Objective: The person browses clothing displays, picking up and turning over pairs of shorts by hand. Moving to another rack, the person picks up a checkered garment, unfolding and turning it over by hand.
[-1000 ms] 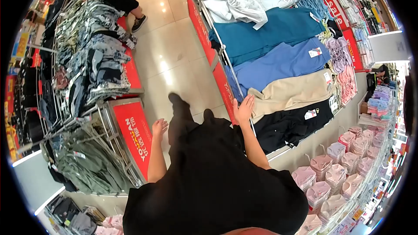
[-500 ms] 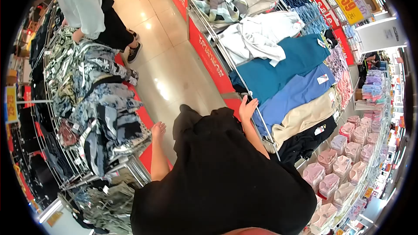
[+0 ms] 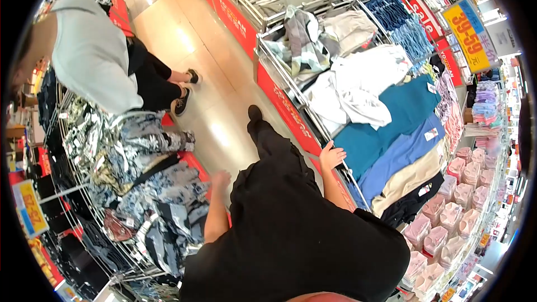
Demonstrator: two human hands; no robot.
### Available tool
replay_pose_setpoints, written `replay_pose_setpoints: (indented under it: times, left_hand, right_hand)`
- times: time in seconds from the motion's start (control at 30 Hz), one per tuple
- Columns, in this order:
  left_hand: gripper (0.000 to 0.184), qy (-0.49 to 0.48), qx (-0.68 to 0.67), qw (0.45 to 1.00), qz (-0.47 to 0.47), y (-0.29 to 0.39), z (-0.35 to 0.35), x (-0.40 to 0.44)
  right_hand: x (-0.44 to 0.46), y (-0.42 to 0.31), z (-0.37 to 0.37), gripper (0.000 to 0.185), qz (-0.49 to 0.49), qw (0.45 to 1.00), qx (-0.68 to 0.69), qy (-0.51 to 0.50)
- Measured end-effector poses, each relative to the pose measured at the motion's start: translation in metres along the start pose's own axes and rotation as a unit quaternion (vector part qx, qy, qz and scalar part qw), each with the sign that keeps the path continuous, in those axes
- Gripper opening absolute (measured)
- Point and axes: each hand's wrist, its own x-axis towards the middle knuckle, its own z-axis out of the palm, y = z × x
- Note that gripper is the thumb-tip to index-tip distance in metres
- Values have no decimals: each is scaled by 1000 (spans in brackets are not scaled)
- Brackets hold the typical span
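Note:
My right hand [image 3: 332, 156] is by the metal rail [image 3: 353, 182] of a clothing bin, its fingers extended and holding nothing. Whether it touches the rail, I cannot tell. Teal trousers [image 3: 386, 126] lie just beyond it, with a blue garment [image 3: 400, 159], a beige one [image 3: 411, 176] and a black one [image 3: 413, 201] alongside. Crumpled white clothing [image 3: 358, 89] lies farther up the same bin. On the other side, my left hand [image 3: 220, 180] hangs near the patterned clothes [image 3: 179, 182], blurred by motion so its fingers do not read clearly.
A tiled aisle [image 3: 215, 78] runs ahead between the bins. Another person in a light top [image 3: 92, 50] leans over the left bin. Red panels [image 3: 282, 106] edge the right bin. A yellow price sign [image 3: 467, 33] stands above it, and stacked pink packs [image 3: 442, 237] fill shelves at right.
I have moved forward along the aisle, one foot now stretched ahead. The other person appears closer and more bent over the bin. My right hand has turned palm-down by the rail; my left hand is blurred.

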Motion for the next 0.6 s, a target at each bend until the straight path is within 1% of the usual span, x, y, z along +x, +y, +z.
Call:
replay_pose_setpoints:
  times: [0.03,0.07,0.13,0.17,0.2,0.23,0.27,0.33,0.37,0.4,0.43,0.47,0.6]
  left_hand:
    - [19,64,-46,993,-92,76,56,-57]
    - [19,65,-44,993,-90,89,60,-41]
    - [30,15,25,998,-62,114,72,2]
    - [32,8,41,998,-50,132,75,22]
    - [34,3,58,998,-39,159,83,33]
    - [32,25,48,998,-29,185,92,44]
    - [32,27,48,998,-23,221,100,55]
    - [25,-16,90,995,-38,289,114,74]
    - [25,-15,93,995,-40,318,120,83]
    - [26,-14,88,996,-18,347,129,91]
    - [26,-14,82,997,5,372,138,101]
    - [26,-15,76,997,30,393,147,112]
    - [27,-27,85,996,24,459,175,159]
  right_hand:
    - [3,-14,6,86,6,1000,12,-9]
    - [8,-28,20,84,-5,1000,17,15]
    - [18,-58,41,80,-61,997,34,37]
    - [19,-77,47,78,-86,994,36,57]
    - [17,-100,52,76,-90,992,18,88]
    - [19,-119,52,74,-80,994,30,63]
    - [18,-143,44,73,-69,996,43,37]
    - [30,-170,61,71,-69,995,54,45]
    - [32,-184,65,72,-64,995,70,39]
    - [33,-196,67,74,-58,994,84,34]
    - [32,-208,66,76,-65,995,64,30]
    - [34,-219,69,79,-73,996,46,29]
    - [41,-261,86,76,-67,996,36,54]
